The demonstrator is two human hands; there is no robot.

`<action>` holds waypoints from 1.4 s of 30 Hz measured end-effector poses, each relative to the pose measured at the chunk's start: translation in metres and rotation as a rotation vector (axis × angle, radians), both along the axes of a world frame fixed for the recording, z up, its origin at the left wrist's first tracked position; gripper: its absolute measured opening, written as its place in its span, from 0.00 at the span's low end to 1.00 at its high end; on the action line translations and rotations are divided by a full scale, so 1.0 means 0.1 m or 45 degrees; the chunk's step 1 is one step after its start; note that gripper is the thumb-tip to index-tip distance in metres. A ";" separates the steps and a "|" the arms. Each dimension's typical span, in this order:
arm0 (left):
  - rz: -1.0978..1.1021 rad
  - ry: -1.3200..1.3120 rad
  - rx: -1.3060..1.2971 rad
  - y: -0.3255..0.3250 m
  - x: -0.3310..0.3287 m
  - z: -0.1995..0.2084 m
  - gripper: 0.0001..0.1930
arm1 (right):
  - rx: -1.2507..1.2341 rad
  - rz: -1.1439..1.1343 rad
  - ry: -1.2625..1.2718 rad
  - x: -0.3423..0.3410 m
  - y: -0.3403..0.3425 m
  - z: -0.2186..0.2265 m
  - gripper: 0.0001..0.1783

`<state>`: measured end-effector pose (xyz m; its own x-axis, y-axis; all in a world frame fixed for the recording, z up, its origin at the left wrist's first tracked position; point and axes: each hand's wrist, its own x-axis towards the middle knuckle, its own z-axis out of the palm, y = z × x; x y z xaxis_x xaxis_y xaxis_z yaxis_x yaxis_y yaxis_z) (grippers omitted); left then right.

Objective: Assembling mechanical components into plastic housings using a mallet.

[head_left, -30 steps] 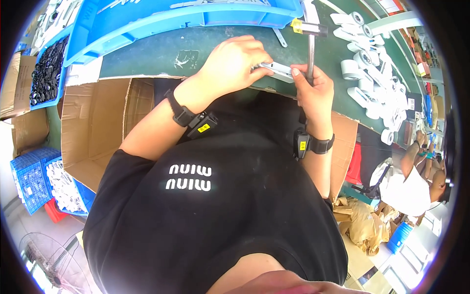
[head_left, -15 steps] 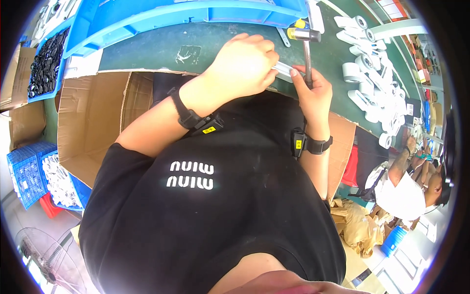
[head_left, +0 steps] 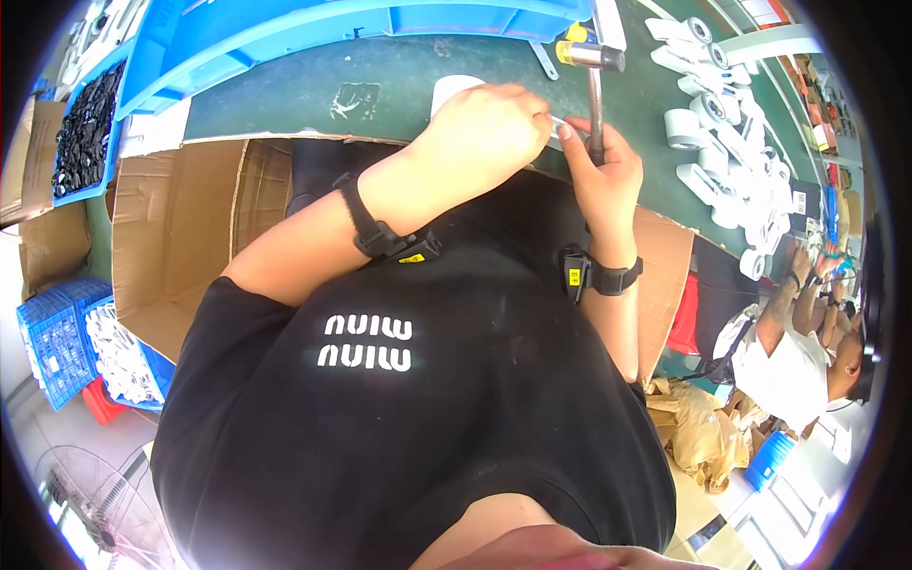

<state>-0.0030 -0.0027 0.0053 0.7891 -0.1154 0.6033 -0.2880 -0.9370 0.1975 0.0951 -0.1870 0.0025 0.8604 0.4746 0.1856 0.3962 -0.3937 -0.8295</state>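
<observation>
My left hand is closed round a white plastic part whose rounded white end shows beyond the knuckles. A narrow white end sticks out between my two hands; I cannot tell whether it belongs to the same piece. The fingers of my right hand wrap a hammer's metal handle, while its thumb lies at that narrow end. Upright above the hand stands the hammer head, yellow and black. Both hands are over the near edge of the green worktable.
A blue bin stands along the back; a flat metal strip lies beside it. White parts are heaped at right. Black pieces fill a blue tray at left. An open cardboard box sits below the edge. Another person works at right.
My left hand has turned and shifted slightly down, and the white part's rounded end has come into view behind it. The right hand and hammer have hardly moved.
</observation>
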 end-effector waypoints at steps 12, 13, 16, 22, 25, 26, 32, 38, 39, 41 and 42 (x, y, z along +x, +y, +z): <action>0.072 0.088 -0.004 -0.04 0.01 -0.02 0.05 | 0.460 0.017 -0.142 -0.30 -0.83 -0.05 0.30; 0.075 0.082 -0.007 -0.03 0.01 -0.02 0.04 | 0.463 0.018 -0.140 -0.32 -0.91 -0.08 0.30; 0.051 0.044 -0.030 -0.03 0.04 -0.03 0.04 | 0.329 0.063 -0.341 -0.38 -1.09 -0.16 0.29; 0.065 0.029 -0.057 -0.04 0.05 -0.05 0.04 | 0.059 0.074 -0.005 -0.40 -1.05 -0.14 0.29; 0.058 0.013 -0.073 -0.05 0.04 -0.03 0.05 | 0.369 -0.002 -0.046 -0.44 -1.08 -0.12 0.30; 0.052 -0.001 -0.078 -0.05 0.05 -0.02 0.05 | 0.276 0.002 -0.128 -0.42 -1.06 -0.12 0.30; 0.040 0.006 -0.090 -0.01 0.04 -0.01 0.04 | -0.117 0.165 -0.340 -0.38 -0.91 0.06 0.27; 0.106 0.203 -0.121 -0.16 0.13 0.21 0.09 | 0.319 0.107 -0.187 -0.43 -0.91 -0.04 0.26; 0.109 0.201 -0.121 -0.18 0.16 0.20 0.09 | 0.221 0.076 -0.209 -0.43 -0.90 -0.04 0.26; 0.033 0.332 -0.161 -0.20 0.20 0.18 0.13 | 0.235 0.104 -0.230 -0.43 -0.91 -0.06 0.26; 0.032 0.331 -0.163 -0.18 0.20 0.19 0.13 | 0.249 0.131 -0.248 -0.43 -0.92 -0.07 0.26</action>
<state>0.0175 -0.0203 0.0239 0.9208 -0.0296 0.3888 -0.1891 -0.9059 0.3789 0.0525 -0.2792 -0.0044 0.7488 0.4963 0.4394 0.5852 -0.1836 -0.7899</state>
